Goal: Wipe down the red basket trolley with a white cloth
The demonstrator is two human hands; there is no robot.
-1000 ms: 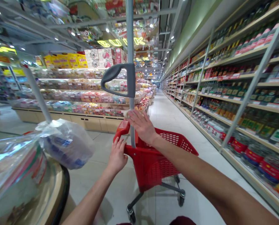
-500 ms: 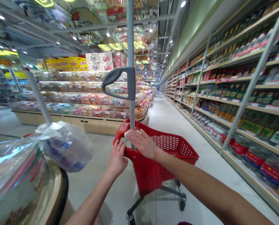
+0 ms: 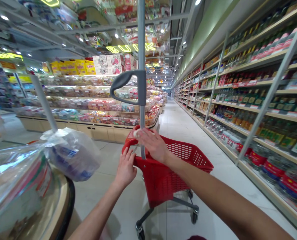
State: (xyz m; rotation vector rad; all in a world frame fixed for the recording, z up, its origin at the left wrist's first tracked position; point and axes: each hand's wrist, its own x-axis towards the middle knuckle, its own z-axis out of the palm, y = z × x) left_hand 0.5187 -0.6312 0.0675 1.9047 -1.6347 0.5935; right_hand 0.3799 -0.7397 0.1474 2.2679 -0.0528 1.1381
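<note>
A red shopping cart (image 3: 160, 186) stands before me, with a tall grey pole (image 3: 142, 120) rising from its near end. My left hand (image 3: 126, 168) has its fingers closed over the left side of the cart's red handle frame (image 3: 130, 143). Beside the pole, my right hand (image 3: 153, 145) presses a white wipe (image 3: 137, 134) against the top of the cart. Most of the wipe is hidden under the fingers. Higher on the pole sits a dark grey loop grip (image 3: 122, 81), which neither hand touches.
Shelves of bottles (image 3: 253, 126) run along the right. Packaged sweets fill a display counter (image 3: 101, 116) ahead. At near left, a plastic bag (image 3: 73, 155) hangs by a rounded counter (image 3: 55, 206). A pale floor aisle (image 3: 167, 116) leads forward.
My right hand has slid forward a little with the wipe, to the upper part of the handle area. The left hand keeps its place on the cart, and the view shifts slightly.
</note>
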